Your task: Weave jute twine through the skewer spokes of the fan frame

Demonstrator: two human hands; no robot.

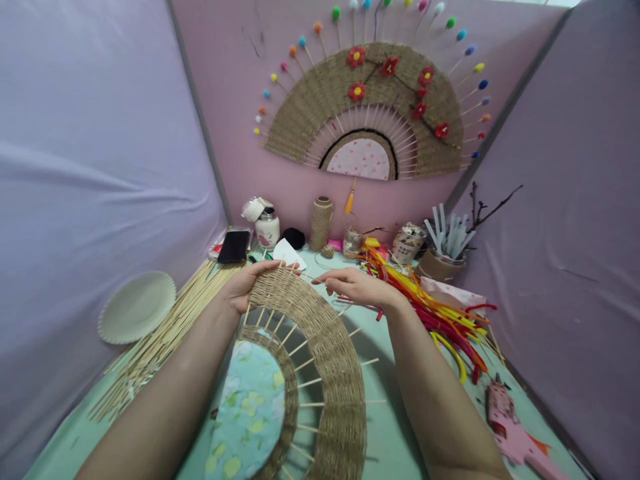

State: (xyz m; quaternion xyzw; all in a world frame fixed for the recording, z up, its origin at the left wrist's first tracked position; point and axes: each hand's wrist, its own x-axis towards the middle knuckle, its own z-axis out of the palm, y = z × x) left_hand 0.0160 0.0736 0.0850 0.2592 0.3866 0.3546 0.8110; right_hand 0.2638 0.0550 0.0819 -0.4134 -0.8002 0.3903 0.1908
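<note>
From where I stand, the left hand [243, 285] clasps the upper end of a half-round fan of tan woven cord, pale sticks and blue flowered cloth [291, 393], which hangs below and between both hands. The right hand [353, 285] reaches its fingers toward the outer edge; whether they pinch anything, I cannot tell.

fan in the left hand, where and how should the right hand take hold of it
Probably by the wide outer band, from the right, pinching between the thin sticks: the band is flat and tightly woven, and those sticks jut past its right edge.
</note>
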